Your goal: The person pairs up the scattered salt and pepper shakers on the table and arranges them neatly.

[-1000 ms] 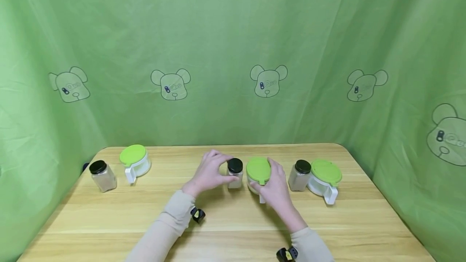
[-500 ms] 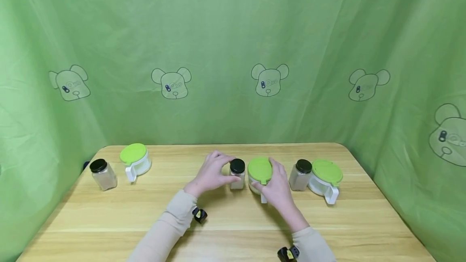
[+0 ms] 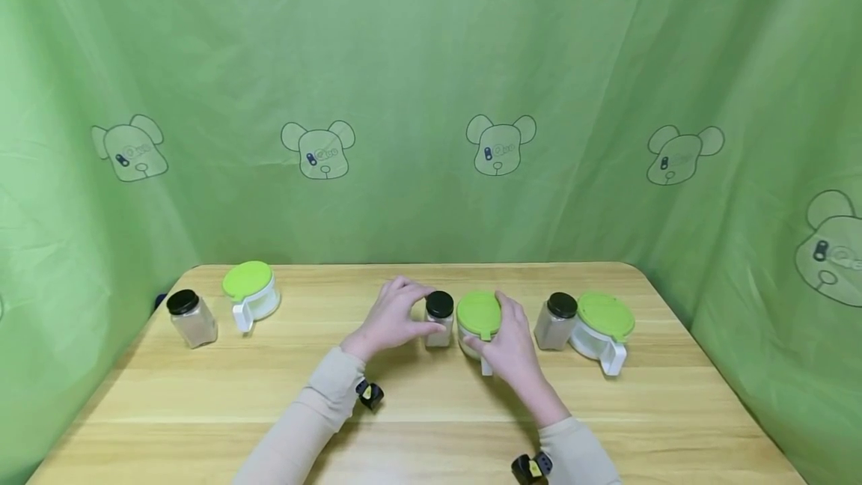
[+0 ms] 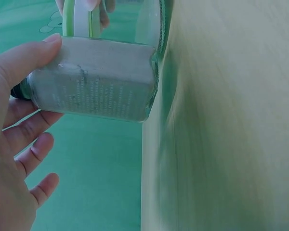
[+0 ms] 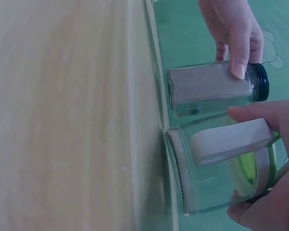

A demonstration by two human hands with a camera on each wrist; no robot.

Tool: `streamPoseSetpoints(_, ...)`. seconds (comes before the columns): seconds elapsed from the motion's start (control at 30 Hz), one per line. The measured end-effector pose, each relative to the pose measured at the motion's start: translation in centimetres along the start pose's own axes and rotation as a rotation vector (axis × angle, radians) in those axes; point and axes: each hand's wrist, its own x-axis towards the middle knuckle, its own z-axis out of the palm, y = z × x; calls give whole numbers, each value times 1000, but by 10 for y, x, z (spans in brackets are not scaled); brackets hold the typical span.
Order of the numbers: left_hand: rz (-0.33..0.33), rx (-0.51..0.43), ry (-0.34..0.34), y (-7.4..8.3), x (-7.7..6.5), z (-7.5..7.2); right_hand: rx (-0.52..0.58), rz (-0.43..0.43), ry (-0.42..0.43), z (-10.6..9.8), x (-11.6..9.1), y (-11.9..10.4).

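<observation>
In the head view my left hand (image 3: 388, 320) pinches a black-lidded glass jar (image 3: 440, 306) between thumb and fingers. The jar stands upright mid-table, and the left wrist view shows a pale, fine filling behind its glass (image 4: 101, 79). Just right of it is a round glass seasoning jar with a green lid (image 3: 478, 313), gripped by my right hand (image 3: 512, 350) with thumb and fingers on opposite sides near the lid. Its white handle (image 5: 231, 140) points toward me. The two jars stand side by side with a narrow gap between them.
Another black-lidded jar (image 3: 556, 322) and green-lidded jar (image 3: 604, 318) stand close together to the right. A similar pair, a black-lidded jar (image 3: 193, 320) and a green-lidded jar (image 3: 249, 281), stands at far left. Green curtain (image 3: 431, 215) hangs behind the wooden table (image 3: 417, 440).
The left hand has shifted its black-lidded jar slightly right, nearer the green-lidded jar. The right hand keeps its hold with hardly any movement.
</observation>
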Motion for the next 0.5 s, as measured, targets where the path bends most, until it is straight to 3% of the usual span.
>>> streamPoseSetpoints(0.5,-8,9,4,-2,0,1,4,0,-8,-1,0,2)
